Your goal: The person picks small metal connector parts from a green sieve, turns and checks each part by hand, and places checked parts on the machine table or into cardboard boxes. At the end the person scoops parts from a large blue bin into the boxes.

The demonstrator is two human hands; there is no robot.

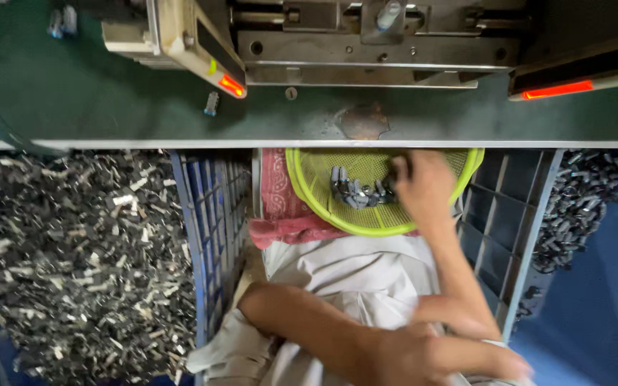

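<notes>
Picking small parts from the basket on your lap

Your left hand (430, 357) lies across your lap, grip released and empty. Your right hand (423, 187) reaches into the yellow-green mesh basket (302, 193), touching the dark metal pieces (359, 193); whether its grip has closed, you can't tell from here. Lifting one probably needs a clean pinch. Beyond sit the green table (109, 107) and press (366, 43)
</notes>
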